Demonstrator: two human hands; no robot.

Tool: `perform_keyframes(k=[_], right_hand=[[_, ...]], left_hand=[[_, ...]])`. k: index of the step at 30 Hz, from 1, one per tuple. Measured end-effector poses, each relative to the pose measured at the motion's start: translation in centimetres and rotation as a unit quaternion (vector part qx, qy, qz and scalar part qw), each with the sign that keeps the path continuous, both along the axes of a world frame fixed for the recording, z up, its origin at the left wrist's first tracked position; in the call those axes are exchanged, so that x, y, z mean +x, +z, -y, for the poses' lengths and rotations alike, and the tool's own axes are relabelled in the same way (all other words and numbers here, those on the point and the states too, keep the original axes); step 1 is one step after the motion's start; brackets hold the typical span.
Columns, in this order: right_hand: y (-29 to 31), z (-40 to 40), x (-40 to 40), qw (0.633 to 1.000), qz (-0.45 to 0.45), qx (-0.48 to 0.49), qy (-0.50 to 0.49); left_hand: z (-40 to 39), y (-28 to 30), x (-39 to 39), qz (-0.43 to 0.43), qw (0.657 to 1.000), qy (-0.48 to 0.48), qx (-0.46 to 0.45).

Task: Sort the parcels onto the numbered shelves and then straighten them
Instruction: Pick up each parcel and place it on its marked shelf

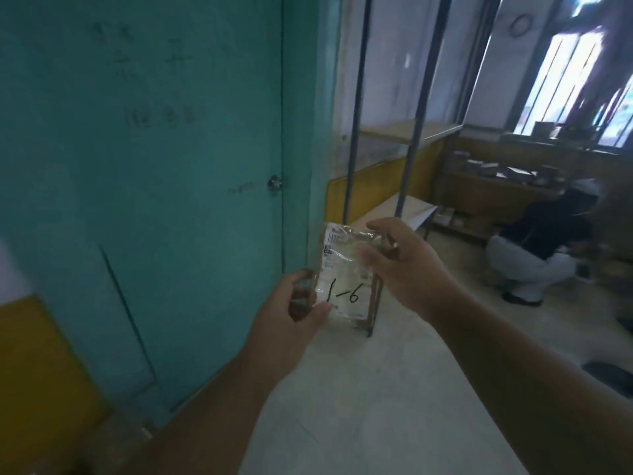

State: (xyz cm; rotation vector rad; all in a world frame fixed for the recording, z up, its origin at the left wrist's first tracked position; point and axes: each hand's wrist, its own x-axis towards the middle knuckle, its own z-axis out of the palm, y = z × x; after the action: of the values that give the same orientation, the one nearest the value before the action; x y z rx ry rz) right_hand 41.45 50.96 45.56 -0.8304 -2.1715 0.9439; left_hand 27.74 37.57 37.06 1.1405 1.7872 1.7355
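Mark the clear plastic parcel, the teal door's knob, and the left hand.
Clear plastic parcel marked 1-6 [346, 286]: head view, white label.
Teal door's metal knob [274, 183]: head view, knob centre.
Left hand [294, 303]: head view, palm side, gripping parcel's lower edge.

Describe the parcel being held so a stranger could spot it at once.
Start at the big teal door and look right of its edge. There the left hand and right hand hold a clear plastic parcel. It alone has "1-6" handwritten in black.
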Motion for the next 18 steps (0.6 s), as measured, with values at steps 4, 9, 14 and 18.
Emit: perform_keyframes(k=[4,9,14,18], right_hand=[[0.2,-7.7,3.7,1.000,-0.011,-0.022,-0.013],[-1.0,-17.5,5.0,1.000,-0.005,-0.018,-0.022],[-1.0,-28.4,5.6,0.996,0.006,0.015,-0.083],[0.2,-36.6,8.3,0.980,0.034,0.089,-0.173]], left_hand=[[-8.2,0.7,2.6,0.082,0.996,-0.029,0.009],[-18.5,0.5,3.2,0.169,0.978,-0.114,-0.034],[-31.3,-0.2,2.7,0.181,0.975,-0.126,-0.036],[-42.6,1.4,3.3,0.186,0.971,-0.146,-0.015]])
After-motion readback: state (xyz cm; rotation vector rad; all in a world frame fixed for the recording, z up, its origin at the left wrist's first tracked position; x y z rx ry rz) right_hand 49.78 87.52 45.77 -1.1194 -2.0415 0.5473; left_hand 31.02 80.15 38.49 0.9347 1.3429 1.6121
